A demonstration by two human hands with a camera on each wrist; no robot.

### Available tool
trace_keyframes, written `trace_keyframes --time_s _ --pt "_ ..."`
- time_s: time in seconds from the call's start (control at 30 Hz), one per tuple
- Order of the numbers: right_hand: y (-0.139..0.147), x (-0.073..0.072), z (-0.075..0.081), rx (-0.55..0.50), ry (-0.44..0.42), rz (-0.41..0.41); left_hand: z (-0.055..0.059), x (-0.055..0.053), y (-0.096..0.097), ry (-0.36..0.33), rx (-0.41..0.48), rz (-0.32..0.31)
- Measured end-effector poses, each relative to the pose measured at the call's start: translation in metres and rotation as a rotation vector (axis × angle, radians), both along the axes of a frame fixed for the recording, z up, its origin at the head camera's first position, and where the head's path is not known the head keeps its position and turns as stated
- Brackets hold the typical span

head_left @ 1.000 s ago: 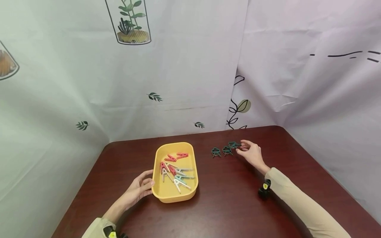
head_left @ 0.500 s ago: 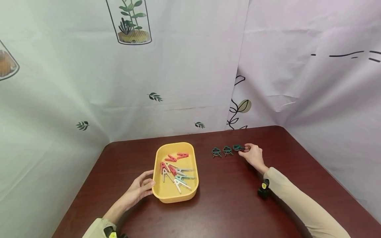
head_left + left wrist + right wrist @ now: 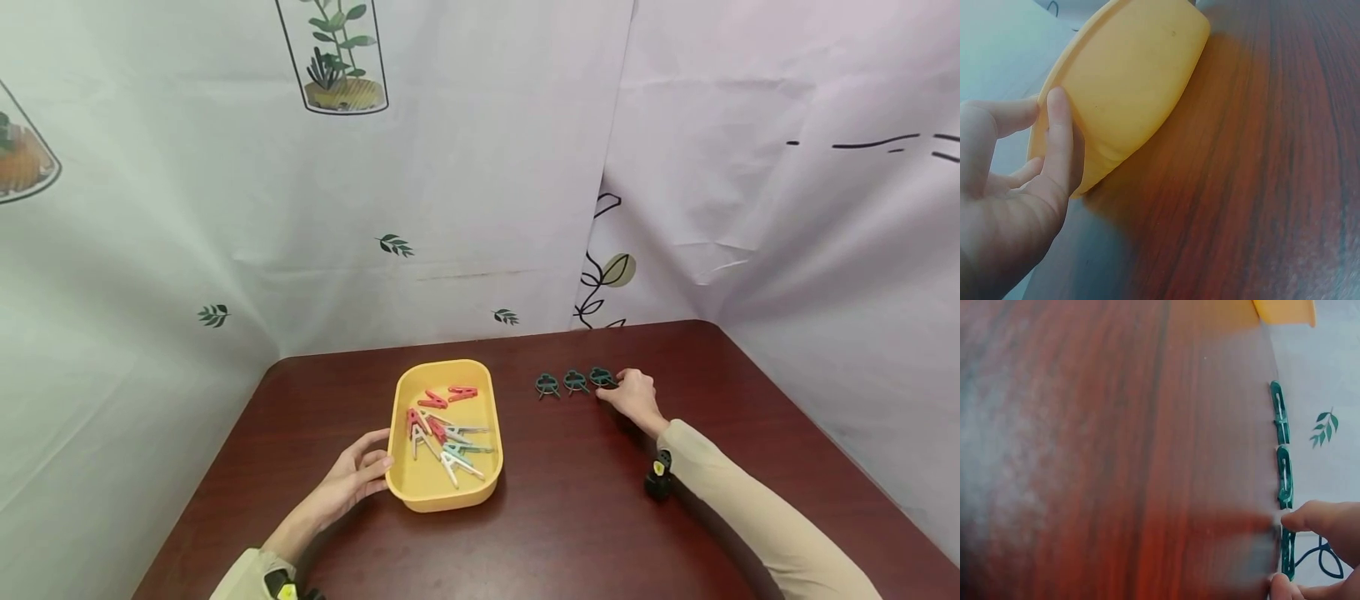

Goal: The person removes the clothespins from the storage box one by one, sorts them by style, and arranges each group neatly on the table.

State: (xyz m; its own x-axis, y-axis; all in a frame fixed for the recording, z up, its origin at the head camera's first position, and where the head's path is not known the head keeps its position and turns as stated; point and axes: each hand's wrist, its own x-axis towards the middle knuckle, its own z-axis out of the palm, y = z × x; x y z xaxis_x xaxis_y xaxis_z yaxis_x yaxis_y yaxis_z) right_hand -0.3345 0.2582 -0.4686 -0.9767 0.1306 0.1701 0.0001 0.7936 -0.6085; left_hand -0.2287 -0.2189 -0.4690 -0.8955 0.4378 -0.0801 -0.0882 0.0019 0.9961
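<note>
The left hand (image 3: 356,479) holds the left side of a yellow plastic basket (image 3: 408,504), its thumb at the rim and fingers along the outer wall. Several red, white and pale green clothespins (image 3: 454,467) lie inside. At the back right, my right hand (image 3: 633,396) is at the rightmost green round clip (image 3: 601,377), its thumb and finger spread at either end of the clip. In the right wrist view the fingertips stand just beside this clip (image 3: 1288,553). Two matching clips, a middle one (image 3: 575,381) and a left one (image 3: 547,384), lie in line with it.
Everything stands on a dark red-brown wooden table (image 3: 555,533). A pale printed cloth (image 3: 487,183) rises close behind the table's back edge and along both sides. A dark wrist camera (image 3: 657,475) sits on the right sleeve.
The right hand has brought the rightmost clip toward me and slightly right, into line with the other two; its fingers have spread. The left hand stays at the basket.
</note>
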Motion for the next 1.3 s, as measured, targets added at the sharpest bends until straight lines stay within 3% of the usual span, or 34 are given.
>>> trace_keyframes --time_s 0.2,0.4,0.57,0.73,0.8,0.97,1.13,1.3 --pt "0.001 0.001 0.000 -0.018 0.000 0.013 -0.002 0.000 -0.001 0.001 0.001 -0.004" --pt "0.001 0.001 0.007 -0.084 0.072 0.061 -0.002 -0.002 -0.002 0.011 0.014 -0.008" --pt "-0.006 0.001 0.012 -0.148 0.152 0.149 -0.003 -0.003 -0.002 0.018 0.023 -0.006" --pt "-0.019 0.006 0.018 -0.259 0.247 0.299 -0.004 -0.002 -0.003 0.016 0.027 -0.009" --pt "-0.025 0.008 0.020 -0.252 0.288 0.358 -0.005 -0.002 -0.003 0.017 0.027 -0.012" --pt "-0.038 0.011 0.023 -0.118 0.372 0.448 -0.006 -0.002 -0.003 0.015 0.018 -0.001" --pt "-0.052 0.012 0.029 -0.088 0.358 0.542 -0.005 -0.003 -0.002 0.031 0.019 -0.001" --pt "-0.069 0.013 0.032 -0.155 0.271 0.648 -0.003 -0.001 0.000 0.035 0.026 -0.007"
